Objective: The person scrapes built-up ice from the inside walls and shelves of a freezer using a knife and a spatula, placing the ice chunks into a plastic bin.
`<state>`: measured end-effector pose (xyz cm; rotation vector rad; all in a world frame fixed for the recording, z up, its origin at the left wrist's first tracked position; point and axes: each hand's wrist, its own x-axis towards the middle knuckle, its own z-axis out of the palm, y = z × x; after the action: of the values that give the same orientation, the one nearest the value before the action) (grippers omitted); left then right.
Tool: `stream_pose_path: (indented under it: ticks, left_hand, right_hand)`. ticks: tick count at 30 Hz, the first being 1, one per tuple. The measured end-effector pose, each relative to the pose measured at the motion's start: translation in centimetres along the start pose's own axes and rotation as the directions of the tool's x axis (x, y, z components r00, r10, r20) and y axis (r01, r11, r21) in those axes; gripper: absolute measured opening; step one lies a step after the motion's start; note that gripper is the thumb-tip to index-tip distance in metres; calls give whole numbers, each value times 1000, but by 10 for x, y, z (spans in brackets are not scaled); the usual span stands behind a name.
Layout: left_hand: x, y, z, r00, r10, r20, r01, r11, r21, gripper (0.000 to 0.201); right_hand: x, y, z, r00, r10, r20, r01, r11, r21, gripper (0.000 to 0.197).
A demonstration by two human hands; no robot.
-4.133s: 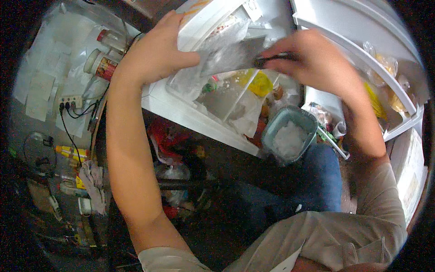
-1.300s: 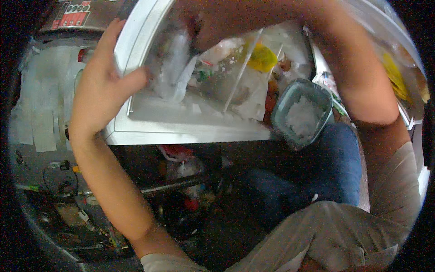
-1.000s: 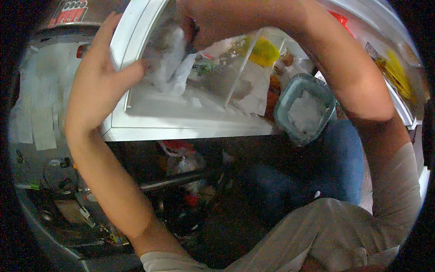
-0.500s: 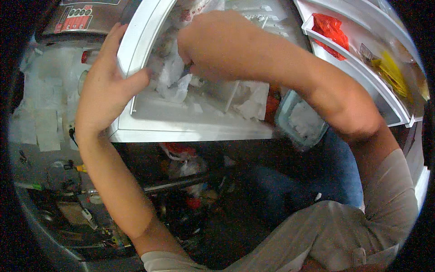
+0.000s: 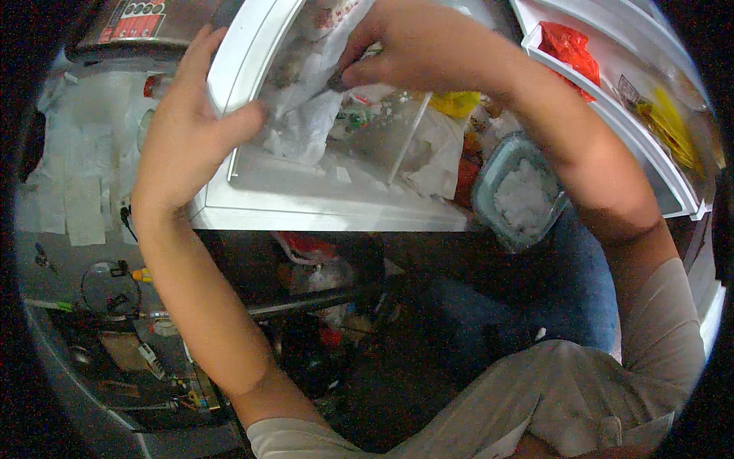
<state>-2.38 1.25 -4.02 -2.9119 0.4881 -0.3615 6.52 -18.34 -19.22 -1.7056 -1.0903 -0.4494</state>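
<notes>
My left hand [image 5: 183, 134] grips the white side edge of an open freezer compartment [image 5: 344, 213]. Its fingers lie along the outside, and the thumb hooks over to the inside. My right hand [image 5: 397, 57] reaches into the compartment with its fingers closed in a pinch. A small dark thing [image 5: 336, 79] shows at the fingertips, blurred and too small to name. Right beside them hangs a crumpled whitish plastic bag [image 5: 310, 126], and I cannot tell whether the fingers hold it too. Below my right forearm stands a clear square tub [image 5: 482, 203] with white ice in it.
On the right the opened door [image 5: 650, 164] has shelves with a red bag [image 5: 569, 53] and a yellow packet [image 5: 669, 130]. A yellow bag [image 5: 455, 103] lies deeper in the compartment. To the left is a cluttered grey surface [image 5: 76, 168]. A dark bar [image 5: 313, 304] crosses below.
My right hand has moved up and slightly right, its thumb and fingers now showing. The yellow bag has come into sight. My left hand stays on the edge; the whole view has shifted a little.
</notes>
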Motion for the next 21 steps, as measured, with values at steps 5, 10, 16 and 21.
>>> stream_pose_path:
  ticks: [5,10,16,21]
  left_hand:
    - [-7,-2,-1,998,-55,14,55,998,10,85]
    - [-3,5,-6,999,47,7,-47,999,-22,82]
    - [-7,18,-2,998,-54,23,56,992,-109,82]
    - [-3,22,-3,998,-42,45,47,992,-117,83]
  right_hand:
    - [-4,-58,-73,929,201,311,-138,967,-212,19]
    - [-20,-86,-117,932,252,260,-175,943,-284,19]
    - [-19,-73,-96,948,140,287,-24,929,-371,17]
    - [-22,-84,-119,922,225,315,-173,967,-185,19]
